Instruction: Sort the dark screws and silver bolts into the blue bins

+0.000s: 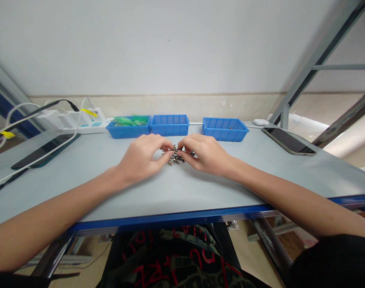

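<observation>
A small pile of metal screw-like parts (176,159) lies on the grey tabletop in the middle of the head view. Just over it, my left hand (148,154) pinches one end of a thin dark metal piece (176,150) between thumb and forefinger. From the other side my right hand (202,152) grips the same piece, also with thumb and forefinger. The fingertips almost meet, and they hide part of the piece and of the pile. Its exact kind is too small to make out.
Behind my hands stand a blue bin (128,131) with green packets, a second blue bin (169,126) and a third (224,132) holding a little something. Phones lie left (46,151) and right (288,141). A power strip (89,126) with cables sits at back left.
</observation>
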`<state>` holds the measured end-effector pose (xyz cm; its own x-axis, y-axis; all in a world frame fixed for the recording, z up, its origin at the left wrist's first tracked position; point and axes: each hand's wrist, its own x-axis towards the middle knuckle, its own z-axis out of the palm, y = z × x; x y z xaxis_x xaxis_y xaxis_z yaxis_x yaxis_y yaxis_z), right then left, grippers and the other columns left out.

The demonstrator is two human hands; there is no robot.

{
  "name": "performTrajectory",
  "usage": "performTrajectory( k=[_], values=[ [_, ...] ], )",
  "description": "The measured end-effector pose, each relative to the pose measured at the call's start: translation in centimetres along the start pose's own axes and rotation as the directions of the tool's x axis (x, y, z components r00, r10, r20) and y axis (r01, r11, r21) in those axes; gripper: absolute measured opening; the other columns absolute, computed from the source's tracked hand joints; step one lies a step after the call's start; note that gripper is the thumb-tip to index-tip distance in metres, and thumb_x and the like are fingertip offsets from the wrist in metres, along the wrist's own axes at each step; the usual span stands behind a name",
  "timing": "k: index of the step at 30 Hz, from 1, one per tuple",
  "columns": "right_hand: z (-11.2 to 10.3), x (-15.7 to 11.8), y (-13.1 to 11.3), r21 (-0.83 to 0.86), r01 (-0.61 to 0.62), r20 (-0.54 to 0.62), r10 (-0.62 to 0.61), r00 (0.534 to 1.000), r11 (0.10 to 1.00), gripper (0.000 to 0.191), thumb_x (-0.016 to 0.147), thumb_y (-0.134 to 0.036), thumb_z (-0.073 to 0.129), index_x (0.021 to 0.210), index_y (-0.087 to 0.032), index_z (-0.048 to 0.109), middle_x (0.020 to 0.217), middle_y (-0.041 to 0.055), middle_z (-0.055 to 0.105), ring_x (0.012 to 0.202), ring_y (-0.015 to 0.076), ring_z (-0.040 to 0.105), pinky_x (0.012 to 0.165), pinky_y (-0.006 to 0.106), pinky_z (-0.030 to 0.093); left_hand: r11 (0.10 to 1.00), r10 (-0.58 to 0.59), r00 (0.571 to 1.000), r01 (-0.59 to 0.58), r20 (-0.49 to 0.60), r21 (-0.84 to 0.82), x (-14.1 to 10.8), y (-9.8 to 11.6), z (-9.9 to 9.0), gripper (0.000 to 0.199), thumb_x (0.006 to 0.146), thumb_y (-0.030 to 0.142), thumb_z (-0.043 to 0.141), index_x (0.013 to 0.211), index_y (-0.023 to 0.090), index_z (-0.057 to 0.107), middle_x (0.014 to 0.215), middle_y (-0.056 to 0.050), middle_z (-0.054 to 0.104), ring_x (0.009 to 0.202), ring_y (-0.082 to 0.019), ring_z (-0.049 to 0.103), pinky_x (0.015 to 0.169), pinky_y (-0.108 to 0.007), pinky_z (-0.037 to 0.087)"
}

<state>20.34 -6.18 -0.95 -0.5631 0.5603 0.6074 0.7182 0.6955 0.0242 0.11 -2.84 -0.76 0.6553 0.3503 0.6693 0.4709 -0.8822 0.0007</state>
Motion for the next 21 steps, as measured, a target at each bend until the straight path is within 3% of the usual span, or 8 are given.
performTrajectory(
  k=[21],
  values=[
    [-0.17, -0.04, -0.04, 0.03, 0.015, -0.019, -0.014, 1.0, 0.999, 0.02, 0.088, -0.028, 0.045, 0.088, -0.013, 0.058, 0.072, 0.0044, 0.06, 0.067, 0.0138, 0.051, 0.062, 0.025, 0.035, 1.0, -0.011, 1.0, 0.011, 0.003, 0.001, 0.01, -0.04, 0.03, 0.009, 0.083, 0.026, 0.052, 0.081, 0.019, 0.058, 0.075, 0.0, 0.065, 0.073, -0.014, 0.06, 0.07, -0.028, 0.042]
  ],
)
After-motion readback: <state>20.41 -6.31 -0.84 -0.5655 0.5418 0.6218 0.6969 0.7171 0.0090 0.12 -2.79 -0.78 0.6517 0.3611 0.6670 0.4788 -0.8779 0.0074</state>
